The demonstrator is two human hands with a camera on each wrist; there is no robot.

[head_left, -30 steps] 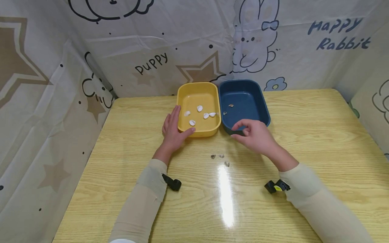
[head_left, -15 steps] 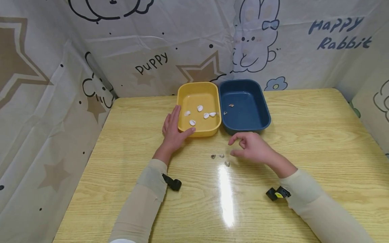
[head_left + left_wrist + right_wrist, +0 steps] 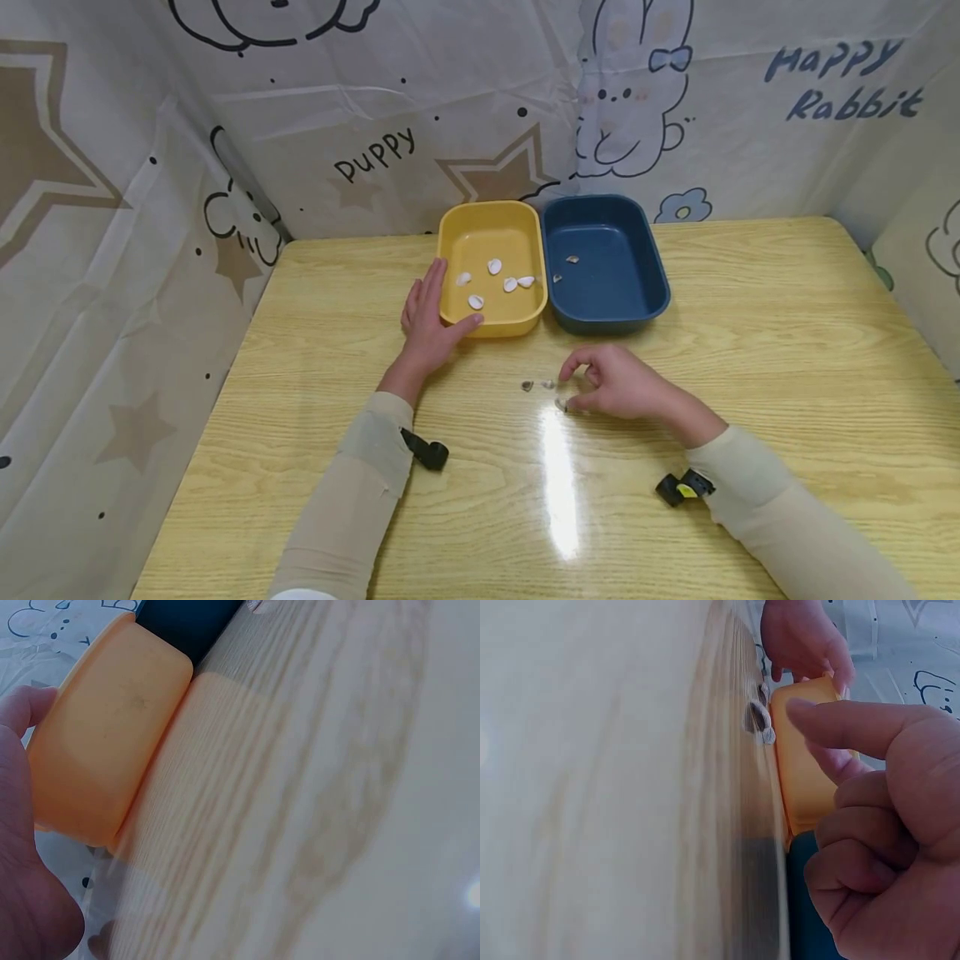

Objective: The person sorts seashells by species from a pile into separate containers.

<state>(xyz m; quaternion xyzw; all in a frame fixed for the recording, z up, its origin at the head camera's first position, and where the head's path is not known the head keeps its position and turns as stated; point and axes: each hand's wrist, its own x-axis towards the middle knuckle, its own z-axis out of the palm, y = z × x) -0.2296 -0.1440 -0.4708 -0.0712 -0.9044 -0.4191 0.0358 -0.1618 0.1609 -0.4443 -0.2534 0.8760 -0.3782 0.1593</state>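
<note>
My left hand rests against the near left corner of the yellow bin. Its fingers lie straight along the outer side, the thumb over the front rim. White seashells, several of them, lie in that bin. My right hand hovers low over the table, thumb and index finger apart, the other fingers curled in. Right by its thumb lies a small seashell. Two more, a brown seashell and a pale seashell, lie just left of its index fingertip. Nothing shows in its grasp.
The dark blue bin stands against the yellow one's right side, with two small brownish shells inside. A printed cloth hangs behind the wooden table. Light glares on the tabletop near the loose shells.
My right hand has moved from the blue bin's front rim back toward me and down to the loose shells. Its thumb and index finger have spread apart. My left hand stays put.
</note>
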